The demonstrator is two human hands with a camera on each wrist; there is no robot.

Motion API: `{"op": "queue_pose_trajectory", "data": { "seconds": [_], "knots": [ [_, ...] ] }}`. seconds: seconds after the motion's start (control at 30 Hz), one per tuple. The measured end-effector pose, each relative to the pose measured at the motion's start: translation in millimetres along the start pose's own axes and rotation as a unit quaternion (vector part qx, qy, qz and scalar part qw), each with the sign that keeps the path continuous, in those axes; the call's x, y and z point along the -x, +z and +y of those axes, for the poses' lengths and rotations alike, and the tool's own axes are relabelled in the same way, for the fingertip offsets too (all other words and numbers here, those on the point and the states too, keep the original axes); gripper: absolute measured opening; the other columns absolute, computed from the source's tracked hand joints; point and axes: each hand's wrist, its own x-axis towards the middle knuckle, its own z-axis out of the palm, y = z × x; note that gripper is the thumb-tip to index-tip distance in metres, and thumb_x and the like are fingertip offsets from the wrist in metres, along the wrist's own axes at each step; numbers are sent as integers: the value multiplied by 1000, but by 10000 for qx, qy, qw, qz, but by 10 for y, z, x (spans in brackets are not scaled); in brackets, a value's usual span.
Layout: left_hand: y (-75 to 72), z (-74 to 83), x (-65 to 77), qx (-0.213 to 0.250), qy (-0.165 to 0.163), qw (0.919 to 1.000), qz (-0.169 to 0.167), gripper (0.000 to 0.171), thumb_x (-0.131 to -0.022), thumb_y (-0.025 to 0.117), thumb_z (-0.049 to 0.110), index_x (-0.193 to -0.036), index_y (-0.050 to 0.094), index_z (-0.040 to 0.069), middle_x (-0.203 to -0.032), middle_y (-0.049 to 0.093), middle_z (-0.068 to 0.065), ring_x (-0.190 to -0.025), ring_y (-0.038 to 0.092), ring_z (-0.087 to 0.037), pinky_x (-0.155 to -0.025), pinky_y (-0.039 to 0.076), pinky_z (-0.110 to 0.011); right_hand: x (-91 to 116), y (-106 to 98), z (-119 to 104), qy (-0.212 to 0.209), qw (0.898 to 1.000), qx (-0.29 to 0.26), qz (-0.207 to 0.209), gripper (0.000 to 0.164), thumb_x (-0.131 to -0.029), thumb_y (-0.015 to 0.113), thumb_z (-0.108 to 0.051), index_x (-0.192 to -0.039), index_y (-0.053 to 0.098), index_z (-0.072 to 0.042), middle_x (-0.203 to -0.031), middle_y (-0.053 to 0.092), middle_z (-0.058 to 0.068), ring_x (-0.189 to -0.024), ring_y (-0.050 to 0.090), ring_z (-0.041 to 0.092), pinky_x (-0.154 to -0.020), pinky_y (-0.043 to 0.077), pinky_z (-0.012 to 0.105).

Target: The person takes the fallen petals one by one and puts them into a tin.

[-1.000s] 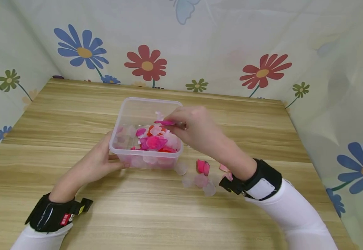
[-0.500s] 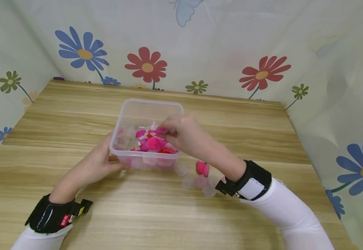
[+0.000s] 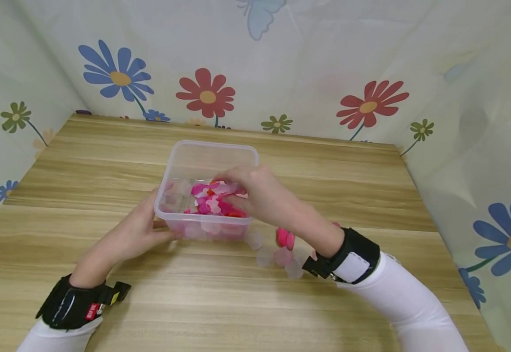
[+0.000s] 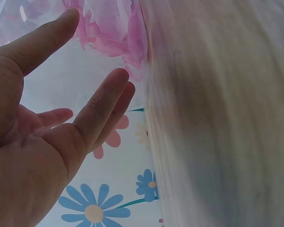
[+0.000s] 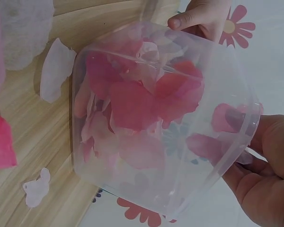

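A clear plastic box (image 3: 207, 216) stands on the table, holding a loose heap of pink, red and white petals (image 3: 213, 203). My left hand (image 3: 134, 232) rests against its left side. The left wrist view has that hand's thumb and fingers (image 4: 102, 101) straight and apart by the wall. Over the right rim, my right hand (image 3: 264, 193) reaches in, its thumb and fingers spread among the petals. Through the wall in the right wrist view, the right fingertips (image 5: 206, 144) show apart, near a pink petal; some of the hand is hidden.
Right of the box, loose petals lie on the wooden table (image 3: 185, 308), among them a bright pink petal (image 3: 285, 238) and several pale ones, partly under my right forearm. A flower-printed curtain (image 3: 308, 63) closes off the back and sides.
My right hand has moved left and down into the box with a pink petal; its fingers have since parted and the petal lies on the heap. The left hand stays in place.
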Motion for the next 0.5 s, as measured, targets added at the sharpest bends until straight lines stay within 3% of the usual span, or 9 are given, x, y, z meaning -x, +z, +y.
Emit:
{"op": "queue_pose_trajectory", "data": {
  "seconds": [0.3,0.5],
  "knots": [
    [4,-6,1,-9,4,10000,-25,102,-79,87,-1,-160,25,8,-146,45,-17,-130,50,-37,-100,47,-63,16,-35,8,-13,9999,-130,-27,56,-88,81,-4,-140,59,0,-143,59,14,-124,62,27,-100,53,34],
    [5,-5,-3,-39,29,10000,-26,101,-80,87,-1,-160,26,10,-146,45,-18,-130,49,-36,-101,46,-64,83,-109,59,125,9991,-50,410,56,-90,78,-4,-141,55,-1,-147,50,15,-135,48,27,-107,47,37]
  ]
}}
